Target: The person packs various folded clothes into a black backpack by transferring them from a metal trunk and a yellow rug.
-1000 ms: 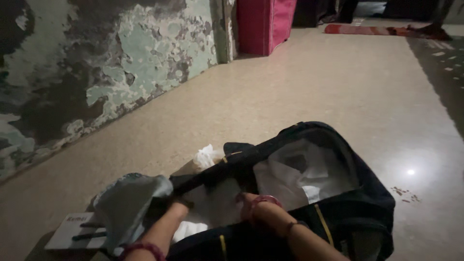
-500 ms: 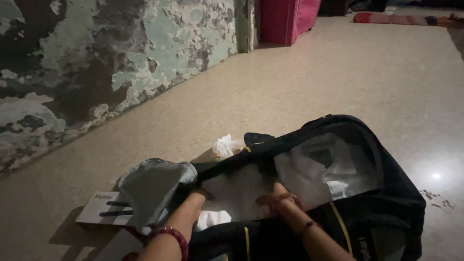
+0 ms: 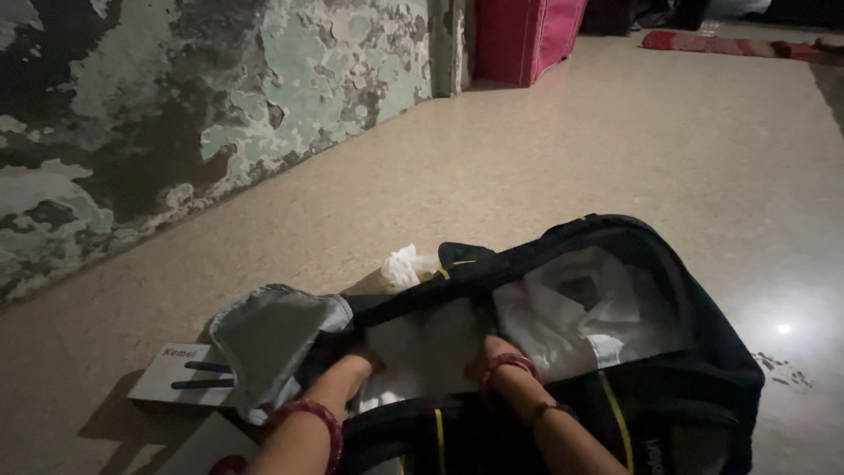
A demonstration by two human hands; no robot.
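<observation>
Peeling wall, bare floor. Both hands sit inside the black bag: left hand and right hand, grip hidden, can't tell. White cloth looks soft, light; probably bunch a fold.

Dim and underexposed throughout, with warm, weak light falling from the upper right of the frame. One small glare spot on the polished floor at right. Soft shadow thrown to lower left beneath the flat white box. Deep black, nearly without detail, across the dark bag at lower right. Grainy and slightly soft overall; peeling wall at upper left murky, far top edge blurred.
</observation>
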